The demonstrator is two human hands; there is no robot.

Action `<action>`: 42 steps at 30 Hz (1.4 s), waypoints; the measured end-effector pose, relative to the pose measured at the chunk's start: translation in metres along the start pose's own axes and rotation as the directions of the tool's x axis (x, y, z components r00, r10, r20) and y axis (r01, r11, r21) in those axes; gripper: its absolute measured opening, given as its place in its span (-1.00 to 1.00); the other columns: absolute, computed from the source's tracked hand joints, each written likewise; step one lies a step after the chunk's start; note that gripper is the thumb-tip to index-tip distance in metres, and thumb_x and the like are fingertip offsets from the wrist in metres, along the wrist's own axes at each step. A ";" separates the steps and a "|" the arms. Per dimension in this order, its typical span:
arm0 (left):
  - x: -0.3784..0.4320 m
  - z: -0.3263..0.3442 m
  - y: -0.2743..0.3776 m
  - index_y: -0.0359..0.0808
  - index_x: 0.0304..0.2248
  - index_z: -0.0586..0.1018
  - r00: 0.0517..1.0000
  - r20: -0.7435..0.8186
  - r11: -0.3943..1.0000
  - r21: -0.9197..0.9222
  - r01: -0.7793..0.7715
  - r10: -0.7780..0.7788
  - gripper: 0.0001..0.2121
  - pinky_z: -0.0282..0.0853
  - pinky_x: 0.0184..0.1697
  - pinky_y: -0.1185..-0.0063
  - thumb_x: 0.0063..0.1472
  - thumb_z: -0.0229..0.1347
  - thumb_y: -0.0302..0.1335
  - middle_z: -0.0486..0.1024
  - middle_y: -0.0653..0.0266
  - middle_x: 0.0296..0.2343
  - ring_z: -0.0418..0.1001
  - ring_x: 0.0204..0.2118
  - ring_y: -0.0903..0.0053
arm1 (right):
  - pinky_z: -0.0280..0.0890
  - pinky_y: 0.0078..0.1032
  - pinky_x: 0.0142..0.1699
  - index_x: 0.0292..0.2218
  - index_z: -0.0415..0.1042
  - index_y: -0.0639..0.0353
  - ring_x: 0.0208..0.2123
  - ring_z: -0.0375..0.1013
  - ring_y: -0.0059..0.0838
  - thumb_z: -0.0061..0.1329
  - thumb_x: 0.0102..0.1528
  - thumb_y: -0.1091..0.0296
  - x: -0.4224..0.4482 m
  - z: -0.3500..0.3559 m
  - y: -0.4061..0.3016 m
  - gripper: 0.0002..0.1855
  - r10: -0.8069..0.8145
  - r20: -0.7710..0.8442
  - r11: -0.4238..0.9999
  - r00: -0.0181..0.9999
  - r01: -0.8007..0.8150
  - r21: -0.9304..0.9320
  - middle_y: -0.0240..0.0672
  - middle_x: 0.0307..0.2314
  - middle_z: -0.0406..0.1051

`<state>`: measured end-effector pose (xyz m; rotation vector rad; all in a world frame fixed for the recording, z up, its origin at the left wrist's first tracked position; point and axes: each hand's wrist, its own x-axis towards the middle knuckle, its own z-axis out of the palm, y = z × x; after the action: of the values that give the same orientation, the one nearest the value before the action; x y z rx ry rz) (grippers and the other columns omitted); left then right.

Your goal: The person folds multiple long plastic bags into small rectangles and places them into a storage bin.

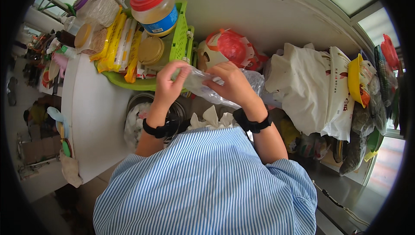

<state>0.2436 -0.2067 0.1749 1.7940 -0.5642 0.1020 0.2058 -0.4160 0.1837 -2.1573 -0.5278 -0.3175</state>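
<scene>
Between my two hands stretches a clear plastic bag (202,87), crumpled and see-through. My left hand (171,81) pinches one end of it between thumb and fingers. Its other side is held by my right hand (229,81), fingers bent over the film. Part of the bag spreads out to the right, past the right hand. Just behind the left hand stands a green plastic basket (178,35). A red plastic bag (231,47) in an open carton lies beyond the right hand. Black bands circle both wrists.
A red-lidded jar (152,11), yellow packets (112,45) and a round-lidded jar (150,50) fill the basket. White fabric sacks (301,85) and a yellow basin (356,81) hang at right. A bin with a plastic liner (136,126) stands below, left of me, beside a white cabinet (97,111).
</scene>
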 end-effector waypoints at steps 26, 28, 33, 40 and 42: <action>0.002 -0.044 -0.025 -0.33 -0.48 0.34 0.819 -0.569 0.990 0.142 0.008 0.075 -0.77 -0.01 -0.59 0.76 0.31 -0.12 -0.37 0.19 0.53 -0.65 0.09 -0.64 0.83 | 0.01 -0.79 -0.54 -0.44 0.32 0.28 -0.64 0.11 -0.80 -0.07 0.15 0.36 -0.086 -0.101 0.060 -0.81 0.234 -0.820 0.915 0.523 -0.405 0.003 -0.57 -0.67 0.14; -0.002 -0.055 -0.012 -0.30 -0.44 0.34 0.823 -0.548 0.988 -0.120 0.101 -0.151 -0.79 -0.10 -0.60 0.78 0.32 -0.15 -0.36 0.12 0.59 -0.66 0.01 -0.64 0.87 | 0.02 -0.79 -0.52 -0.43 0.33 0.28 -0.63 0.12 -0.81 -0.06 0.14 0.36 -0.078 -0.102 0.050 -0.83 0.253 -0.802 0.961 0.541 -0.235 0.144 -0.57 -0.65 0.15; 0.000 -0.062 -0.011 -0.27 -0.40 0.31 0.855 -0.506 0.988 -0.145 0.050 -0.117 -0.83 -0.10 -0.61 0.78 0.32 -0.17 -0.38 0.11 0.57 -0.66 -0.01 -0.66 0.85 | 0.06 -0.80 -0.45 -0.37 0.33 0.25 -0.56 0.13 -0.84 -0.04 0.13 0.38 -0.069 -0.086 0.057 -0.86 0.597 -0.358 0.773 0.718 -0.394 0.497 -0.63 -0.59 0.21; -0.010 -0.065 -0.026 -0.28 -0.28 0.26 0.819 -0.572 0.990 -0.086 -0.109 0.041 -0.91 0.04 -0.54 0.77 0.30 -0.14 -0.45 0.22 0.47 -0.57 0.11 -0.57 0.80 | 0.06 -0.80 -0.41 -0.38 0.32 0.21 -0.52 0.18 -0.81 -0.09 0.16 0.32 -0.084 -0.069 0.072 -0.85 0.620 -0.403 0.724 0.673 -0.292 0.625 -0.59 -0.56 0.27; -0.017 -0.070 -0.030 -0.29 -0.28 0.26 0.802 -0.598 0.996 -0.066 -0.059 0.008 -0.90 0.05 -0.53 0.77 0.30 -0.13 -0.45 0.23 0.47 -0.56 0.12 -0.56 0.80 | 0.07 -0.78 -0.40 -0.37 0.33 0.21 -0.52 0.18 -0.80 -0.11 0.17 0.32 -0.084 -0.070 0.067 -0.84 0.650 -0.336 0.688 0.682 -0.339 0.642 -0.58 -0.56 0.28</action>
<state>0.2571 -0.1306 0.1635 1.5546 -0.1358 0.6418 0.1620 -0.5301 0.1446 -1.4662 0.3247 -0.3853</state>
